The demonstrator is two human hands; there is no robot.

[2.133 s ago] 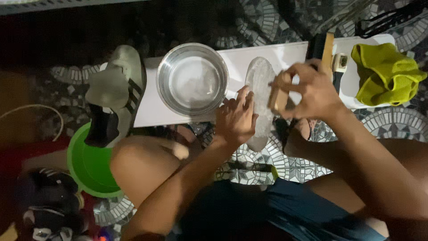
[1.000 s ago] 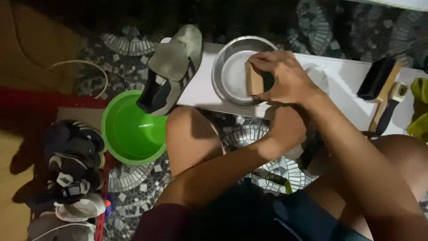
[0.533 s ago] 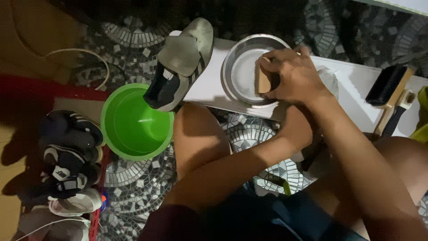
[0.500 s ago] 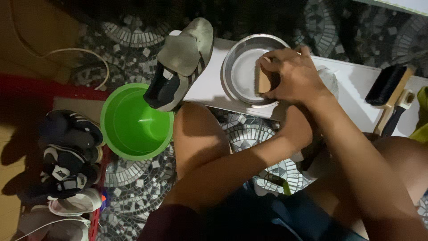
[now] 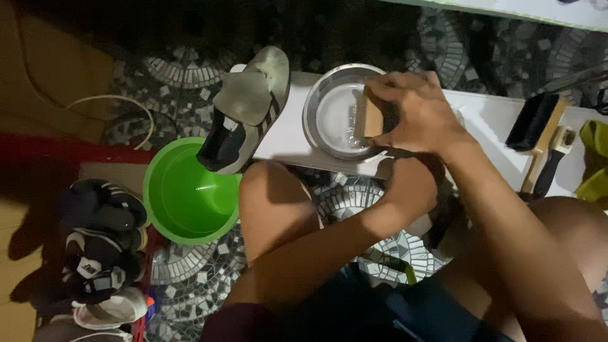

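My right hand (image 5: 418,114) grips a small wooden-backed brush (image 5: 369,120) and holds it inside a round metal bowl (image 5: 316,95) of pale water. The bowl stands on a white board (image 5: 285,136) laid on the mosaic floor. My left hand (image 5: 411,190) lies just below the board's near edge, under my right forearm. It is curled on a pale insole (image 5: 438,221) that is mostly hidden. A worn grey shoe with dark stripes (image 5: 244,111) rests on the board's left end, its toe hanging over a green basin (image 5: 183,202).
Two dark-bristled brushes with wooden handles (image 5: 538,126) lie on the board's right end, next to a yellow-green cloth (image 5: 592,164). Several dark shoes (image 5: 101,240) are piled at the left. A white cable (image 5: 114,104) loops on the floor. My bare knees fill the foreground.
My right hand carried the brush from the insole to the bowl and now holds it in the water. My left hand stayed low at the board's edge. The view shifted right.
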